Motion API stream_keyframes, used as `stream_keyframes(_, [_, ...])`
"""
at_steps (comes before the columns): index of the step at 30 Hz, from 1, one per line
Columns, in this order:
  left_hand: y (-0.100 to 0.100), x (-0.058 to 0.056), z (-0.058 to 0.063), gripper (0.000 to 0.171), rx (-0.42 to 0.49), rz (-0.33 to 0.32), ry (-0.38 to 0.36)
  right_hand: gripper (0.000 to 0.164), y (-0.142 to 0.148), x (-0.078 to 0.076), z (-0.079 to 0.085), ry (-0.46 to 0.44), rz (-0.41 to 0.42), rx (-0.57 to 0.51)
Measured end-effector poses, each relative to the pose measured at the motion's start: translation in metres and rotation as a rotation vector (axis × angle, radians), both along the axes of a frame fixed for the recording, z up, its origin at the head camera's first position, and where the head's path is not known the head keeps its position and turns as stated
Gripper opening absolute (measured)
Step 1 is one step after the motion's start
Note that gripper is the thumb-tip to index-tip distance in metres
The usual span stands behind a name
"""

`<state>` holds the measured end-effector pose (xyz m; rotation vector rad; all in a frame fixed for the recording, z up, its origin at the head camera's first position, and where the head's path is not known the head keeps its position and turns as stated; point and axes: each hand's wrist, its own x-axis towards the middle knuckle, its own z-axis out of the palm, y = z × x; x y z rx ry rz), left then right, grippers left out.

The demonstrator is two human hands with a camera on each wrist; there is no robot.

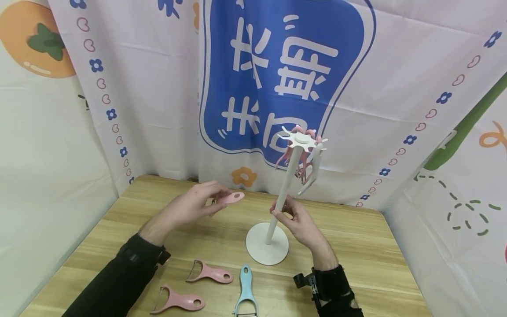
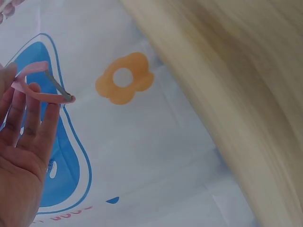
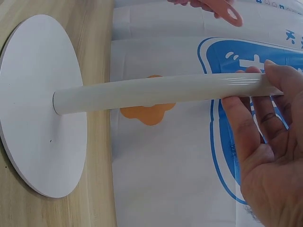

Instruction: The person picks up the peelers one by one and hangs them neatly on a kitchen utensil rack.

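Here's my left hand (image 1: 203,199), up over the worktop (image 1: 368,246), fingers drawn together in a pinch: thumb on one side, fingertips on the other, and between them a pink peeler (image 1: 231,198). Its handle, the end with the hole, points across toward the stand; on the left wrist view the metal blade shows clear, bridging the two prongs of its head.

Over to the right hand (image 1: 295,218), and the fingers there are curled round the pole of the white stand (image 1: 286,185), thumb against one side. That round white base (image 1: 267,255) sits flat on the worktop.

Up top, a ring of white hooks (image 1: 302,140), and it's busy: pink peelers (image 1: 303,160) bunched together, too overlapped for me to count, with a whitish utensil (image 1: 315,169) hanging on the right.

Down in front of me, three more lie on the worktop. One pink peeler (image 1: 215,274) has its blade to the left; a second pink one (image 1: 180,300) lies nearer to me, turned the same way. Just right of them, a blue peeler (image 1: 246,286), handle toward the stand, blade toward me. Behind it all hangs a printed cloth (image 1: 158,110).
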<state>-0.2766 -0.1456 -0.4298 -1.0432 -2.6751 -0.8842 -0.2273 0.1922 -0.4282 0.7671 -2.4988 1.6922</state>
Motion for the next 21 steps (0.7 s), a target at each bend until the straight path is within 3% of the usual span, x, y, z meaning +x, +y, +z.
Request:
stream_keyframes(7, [0.005,-0.007,0.008,0.037,0.105,-0.036,0.038,0.015,-0.002,0.001,0.000,0.000,0.001,-0.005])
stream_keyframes(13, [0.011,-0.014,0.016,0.036,0.177,-0.054,0.003,0.016,-0.001,0.001,-0.002,-0.009,0.001,-0.010])
stream_keyframes(21, [0.020,-0.018,0.025,0.040,0.262,-0.017,-0.051,0.017,-0.001,0.000,-0.004,0.001,0.011,-0.006])
